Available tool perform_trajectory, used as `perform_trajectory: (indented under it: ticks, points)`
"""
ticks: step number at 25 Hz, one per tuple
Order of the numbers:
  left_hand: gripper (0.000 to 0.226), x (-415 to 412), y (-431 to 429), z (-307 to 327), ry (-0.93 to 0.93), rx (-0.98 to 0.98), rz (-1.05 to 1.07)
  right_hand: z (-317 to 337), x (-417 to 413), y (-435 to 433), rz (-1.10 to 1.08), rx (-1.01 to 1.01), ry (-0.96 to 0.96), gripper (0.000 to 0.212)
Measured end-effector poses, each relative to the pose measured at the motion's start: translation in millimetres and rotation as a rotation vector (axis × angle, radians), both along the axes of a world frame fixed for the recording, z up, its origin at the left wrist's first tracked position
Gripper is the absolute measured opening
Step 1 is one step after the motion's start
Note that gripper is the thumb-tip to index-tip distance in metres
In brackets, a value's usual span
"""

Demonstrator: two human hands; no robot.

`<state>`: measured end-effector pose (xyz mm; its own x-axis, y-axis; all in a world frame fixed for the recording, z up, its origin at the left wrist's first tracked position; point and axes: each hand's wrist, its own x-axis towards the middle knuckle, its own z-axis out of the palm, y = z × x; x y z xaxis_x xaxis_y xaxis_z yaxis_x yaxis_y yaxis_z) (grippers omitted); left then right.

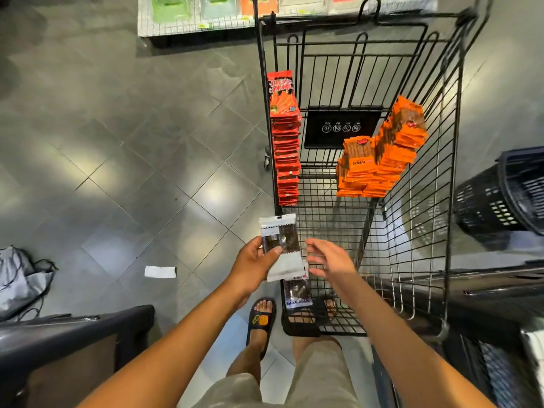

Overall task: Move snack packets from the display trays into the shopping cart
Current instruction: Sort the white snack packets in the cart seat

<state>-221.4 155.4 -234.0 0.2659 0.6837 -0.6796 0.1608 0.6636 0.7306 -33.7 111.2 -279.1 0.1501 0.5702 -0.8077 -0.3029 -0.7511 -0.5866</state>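
Left hand [253, 265] grips a white snack packet [281, 245] with dark filling, the thumb across its front. More packets seem to sit behind it in the same grip; I cannot tell how many. Right hand [329, 259] is just beside it on the right, fingers spread and relaxed, holding nothing. Both hands are above the near corner of the shopping cart [412, 231]. Ahead of the left hand, red packets [285, 148] stand in a row along the cart wall, and ahead of the right hand lies a pile of orange packets [379, 160]. A purple-labelled packet [298, 293] is just below the hands. I judge the step is placing: bring the bundle low into the cart, steady it with the right hand, and let go only near the floor, so nothing slips or tips the rows
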Motion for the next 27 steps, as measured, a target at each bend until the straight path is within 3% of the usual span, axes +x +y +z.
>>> perform_trajectory:
  ticks: [4,7,11,17,23,27]
  points:
    - [0.031,-11,3,-18,0.058,-0.052,-0.008,-104,-18,-31,0.461,-0.299,-0.340,0.025]
    - [0.032,-15,3,-29,0.063,-0.034,-0.056,-147,-34,-50,0.581,-0.332,-0.363,0.023]
    - [0.033,-19,3,-33,0.079,-0.047,-0.062,-142,-43,-52,0.486,-0.342,-0.478,0.013]
    - [0.034,-18,0,-18,0.105,-0.051,-0.054,-123,-36,-48,0.465,-0.317,-0.462,0.011]
    - [0.031,-25,-2,23,0.101,0.049,-0.168,-31,-13,-63,0.184,-0.171,-0.429,0.015]
    - [0.026,-18,-3,64,0.039,0.148,-0.314,45,-3,-97,-0.025,0.004,-0.294,0.016]
